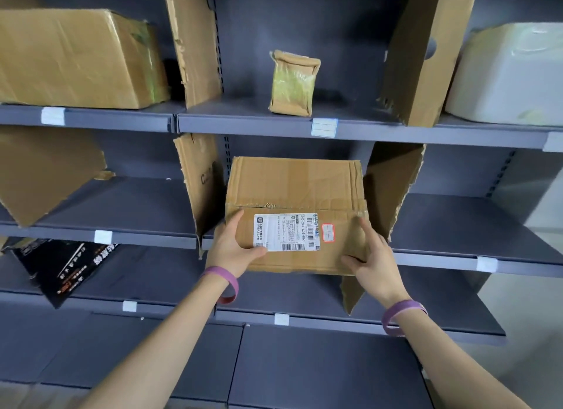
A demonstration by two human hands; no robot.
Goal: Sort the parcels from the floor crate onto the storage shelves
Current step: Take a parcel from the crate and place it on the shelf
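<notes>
A brown cardboard parcel [292, 192] with a white shipping label and a small red sticker lies partly on the middle grey shelf [457, 222], between two cardboard dividers. Its near end sticks out past the shelf's front edge. My left hand [233, 247] grips the parcel's near left corner, thumb on top by the label. My right hand [370, 256] holds the near right corner, fingers on the top face and thumb at the front edge. Both wrists wear purple bands. The floor crate is out of view.
On the upper shelf stand a small taped parcel [292, 84], a large brown box [76, 58] at left and a white wrapped parcel [508, 73] at right. Torn cardboard dividers [198, 43] split the shelves. A black box [58, 268] leans on the lower left shelf.
</notes>
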